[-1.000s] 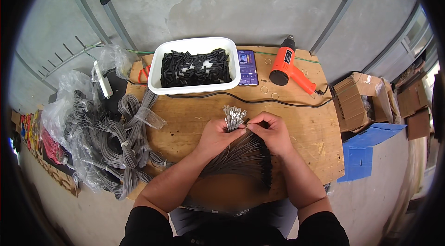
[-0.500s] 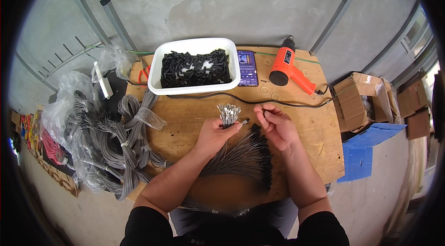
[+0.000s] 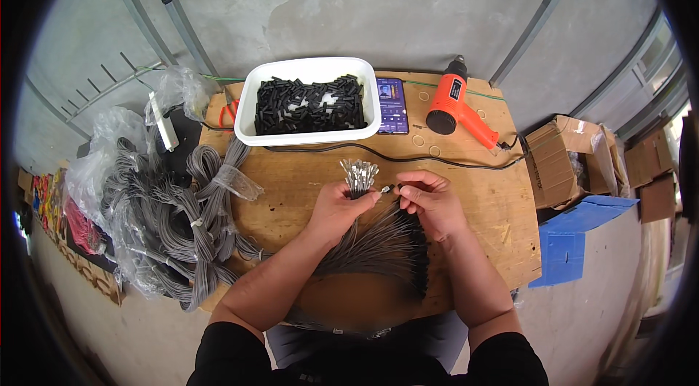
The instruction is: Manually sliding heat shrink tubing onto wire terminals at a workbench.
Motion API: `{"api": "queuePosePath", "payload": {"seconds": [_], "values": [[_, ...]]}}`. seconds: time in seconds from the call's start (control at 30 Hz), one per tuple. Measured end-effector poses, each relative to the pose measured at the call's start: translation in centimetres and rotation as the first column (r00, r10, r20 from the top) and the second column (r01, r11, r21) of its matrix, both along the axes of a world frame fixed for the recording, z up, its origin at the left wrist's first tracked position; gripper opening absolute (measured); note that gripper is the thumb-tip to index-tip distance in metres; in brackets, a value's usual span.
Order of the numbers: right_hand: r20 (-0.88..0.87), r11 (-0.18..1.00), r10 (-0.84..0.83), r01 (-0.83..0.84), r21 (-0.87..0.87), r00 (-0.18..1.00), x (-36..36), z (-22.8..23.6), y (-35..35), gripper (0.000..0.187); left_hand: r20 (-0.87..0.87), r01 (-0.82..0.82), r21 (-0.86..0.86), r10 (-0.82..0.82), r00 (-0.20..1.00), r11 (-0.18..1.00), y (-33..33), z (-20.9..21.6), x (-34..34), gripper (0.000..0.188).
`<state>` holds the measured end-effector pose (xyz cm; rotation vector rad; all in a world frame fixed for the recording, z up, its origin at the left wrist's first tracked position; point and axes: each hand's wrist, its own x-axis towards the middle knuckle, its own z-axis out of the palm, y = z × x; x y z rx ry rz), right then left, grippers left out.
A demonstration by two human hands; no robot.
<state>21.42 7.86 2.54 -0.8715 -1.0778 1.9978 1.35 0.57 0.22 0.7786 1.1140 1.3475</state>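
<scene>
My left hand (image 3: 336, 210) is closed around a bundle of grey wires whose silvery metal terminals (image 3: 359, 173) fan out above the fist. One wire end with a bare metal terminal (image 3: 386, 189) sticks out past my left thumb toward the right. Right beside that tip, my right hand (image 3: 431, 204) pinches a small black sleeve (image 3: 397, 189) between thumb and fingertips. Whether sleeve and terminal touch is too small to tell. Below both hands spread grey wires (image 3: 364, 244), their right ends capped with black sleeves (image 3: 418, 259).
Behind my hands stands a white tub (image 3: 312, 141) of black sleeves, with a phone (image 3: 392, 106) and an orange heat gun (image 3: 459, 106) to its right. A black cable (image 3: 342, 146) crosses the wooden table. Coiled grey wire bundles (image 3: 189, 219) lie left; cardboard boxes (image 3: 571, 160) stand right.
My right hand has moved slightly left and down, toward the wire end at my left thumb. A bare terminal shows there now, where a black piece was before. My left hand stays put.
</scene>
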Motion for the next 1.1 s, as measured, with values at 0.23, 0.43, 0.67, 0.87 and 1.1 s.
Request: {"api": "queuePosePath", "payload": {"seconds": [0.23, 0.43, 0.67, 0.87, 1.1], "values": [[0.049, 0.985, -0.011, 0.002, 0.171, 0.999, -0.43, -0.69, -0.37, 0.013, 0.005, 0.020, 0.028, -0.020, 1.000, 0.999, 0.06, -0.04, 0.02, 0.010], [0.100, 0.975, 0.024, -0.045, 0.218, 0.995, -0.43, -0.49, -0.58, 0.014, -0.021, 0.036, 0.041, -0.035, 0.999, 0.999, -0.04, -0.22, -0.16, 0.011], [0.114, 0.956, -0.022, -0.013, 0.292, 0.993, -0.45, -0.63, -0.62, 0.014, -0.036, 0.047, 0.067, -0.044, 0.998, 0.997, -0.07, -0.19, -0.07, 0.012], [0.090, 0.937, -0.070, 0.035, 0.348, 0.993, -0.58, -0.55, -0.71, 0.015, -0.054, 0.065, 0.053, -0.062, 0.997, 0.997, -0.09, 0.09, -0.05, 0.010], [0.118, 0.948, -0.065, 0.024, 0.318, 0.991, -0.60, -0.62, -0.70, 0.015, -0.079, 0.070, 0.051, -0.066, 0.995, 0.996, -0.16, 0.11, -0.17, 0.010]]}}
